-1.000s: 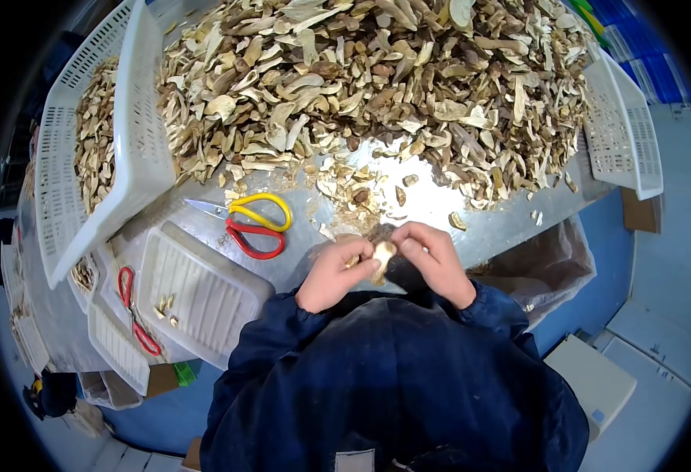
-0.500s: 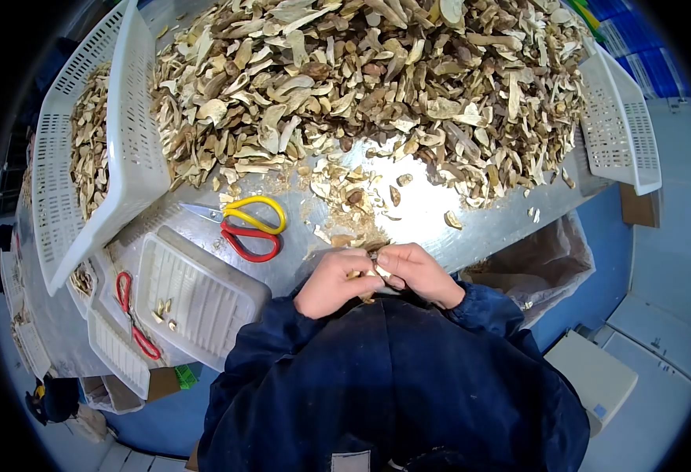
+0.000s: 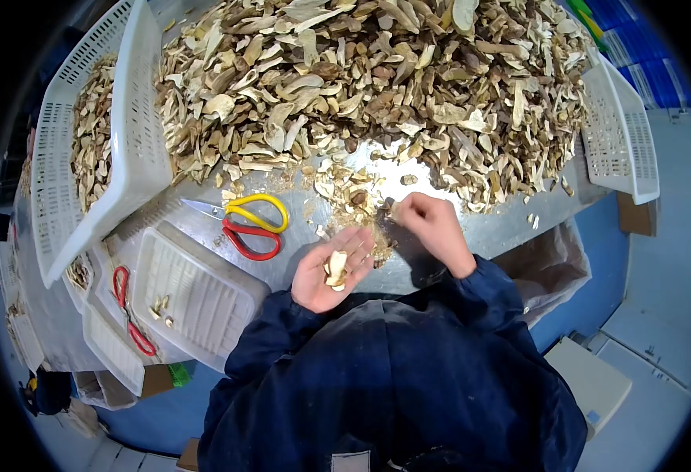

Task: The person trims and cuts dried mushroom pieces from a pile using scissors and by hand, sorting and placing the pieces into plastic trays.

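My left hand (image 3: 331,270) is turned palm up with its fingers stretched out. Several pale dried mushroom pieces (image 3: 336,268) rest on that palm. To the right, my right hand (image 3: 433,226) reaches over the metal table, thumb and fingers pinched together. What sits between those fingertips is too small to make out. Just left of the fingertips lies a small heap of dried mushroom bits and crumbs (image 3: 349,191). Beyond both hands rises a large pile of sliced dried mushrooms (image 3: 361,86).
Scissors with yellow and red handles (image 3: 251,228) lie left of my hands. Nearby are a white tray (image 3: 196,287) with a few small pieces and red-handled scissors (image 3: 129,315). White baskets (image 3: 137,118) flank the pile. A lined bin (image 3: 554,271) stands below the table's right edge.
My hands were together close to my body and have parted. The left has turned palm up, exposing the pieces; the right has moved forward and right over the table.
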Demonstrator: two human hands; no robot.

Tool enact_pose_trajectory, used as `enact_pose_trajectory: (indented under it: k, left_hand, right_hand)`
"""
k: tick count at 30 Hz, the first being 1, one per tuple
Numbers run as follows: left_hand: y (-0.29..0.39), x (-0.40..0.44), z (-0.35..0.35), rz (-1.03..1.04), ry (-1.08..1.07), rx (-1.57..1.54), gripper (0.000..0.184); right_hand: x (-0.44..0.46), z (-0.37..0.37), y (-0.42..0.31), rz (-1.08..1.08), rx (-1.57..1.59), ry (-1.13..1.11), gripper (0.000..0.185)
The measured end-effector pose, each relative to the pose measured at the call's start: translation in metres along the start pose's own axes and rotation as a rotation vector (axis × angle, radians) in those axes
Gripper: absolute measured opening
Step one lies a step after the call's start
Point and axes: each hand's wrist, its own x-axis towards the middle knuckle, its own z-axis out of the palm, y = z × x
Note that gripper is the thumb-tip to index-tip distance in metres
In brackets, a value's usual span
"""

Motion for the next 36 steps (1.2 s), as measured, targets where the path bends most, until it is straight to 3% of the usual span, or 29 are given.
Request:
enact_pose_trajectory:
  k: [1, 3, 4, 6, 10, 13, 14, 15, 16, 17, 20, 21, 25, 28, 29, 30, 31, 33, 36]
  left_hand:
    - [-0.002, -0.001, 0.011, 0.006, 0.038, 0.021, 0.031]
    - [-0.005, -0.001, 0.021, -0.04, 0.062, 0.031, 0.027]
    - [-0.005, 0.0, 0.023, -0.064, 0.07, 0.04, 0.025]
    - [-0.003, 0.009, -0.022, -0.138, -0.148, -0.063, 0.022]
    - [0.002, 0.019, -0.048, -0.295, -0.552, -0.289, 0.018]
    - [0.008, 0.009, -0.047, -0.24, -0.334, -0.191, 0.021]
    - [0.007, 0.004, -0.033, -0.176, -0.208, -0.104, 0.022]
    - [0.004, -0.003, -0.01, -0.113, -0.081, -0.016, 0.024]
    - [0.001, -0.007, 0.002, -0.053, 0.047, 0.074, 0.027]
    - [0.001, -0.007, 0.0, -0.051, 0.039, 0.056, 0.027]
    - [0.003, -0.004, -0.012, -0.037, -0.015, 0.019, 0.023]
    - [0.004, -0.002, -0.018, -0.029, -0.045, 0.01, 0.02]
    - [0.012, 0.002, -0.034, -0.093, -0.392, -0.178, 0.019]
    - [0.016, -0.002, -0.032, -0.065, -0.297, -0.24, 0.018]
    - [0.016, -0.004, -0.024, -0.004, -0.15, -0.169, 0.019]
    - [0.014, -0.008, -0.003, 0.057, -0.004, -0.098, 0.019]
    - [0.012, -0.01, 0.01, 0.117, 0.142, -0.025, 0.02]
    - [0.011, -0.009, 0.015, 0.112, 0.112, -0.028, 0.018]
    - [0.009, -0.004, -0.008, 0.092, -0.002, -0.07, 0.018]
  right_hand:
    - [-0.009, 0.0, -0.01, -0.024, 0.19, -0.127, 0.021]
    - [-0.015, -0.009, -0.034, 0.013, -0.066, -0.148, 0.014]
    - [-0.01, -0.006, -0.028, -0.025, -0.168, 0.029, 0.016]
    - [0.01, -0.002, 0.003, -0.2, -0.395, 0.295, 0.024]
    - [0.026, 0.005, 0.02, -0.345, -0.462, 0.312, 0.02]
    - [0.004, 0.005, -0.019, -0.052, -0.077, 0.017, 0.018]
    - [-0.004, 0.003, -0.029, -0.005, 0.047, -0.171, 0.018]
    - [-0.007, 0.004, -0.033, -0.091, 0.12, -0.299, 0.02]
    - [-0.004, 0.003, -0.043, -0.074, 0.029, -0.264, 0.022]
    - [0.001, 0.002, -0.05, -0.058, -0.063, -0.226, 0.024]
    - [0.044, 0.009, -0.024, -0.163, -0.358, 0.168, 0.024]
    - [0.058, 0.011, -0.007, -0.275, -0.45, 0.254, 0.022]
    - [0.068, 0.016, 0.007, -0.309, -0.563, 0.266, 0.016]
    - [0.054, 0.011, -0.012, -0.138, -0.307, 0.148, 0.015]
    - [0.044, 0.009, -0.021, -0.052, -0.183, 0.089, 0.015]
    - [0.033, 0.012, -0.025, 0.043, 0.129, -0.044, 0.013]
    - [0.024, 0.013, -0.036, 0.037, 0.208, -0.208, 0.013]
    - [0.021, 0.018, -0.044, -0.035, 0.212, -0.37, 0.016]
    - [0.061, 0.029, -0.038, -0.231, -0.234, -0.019, 0.024]
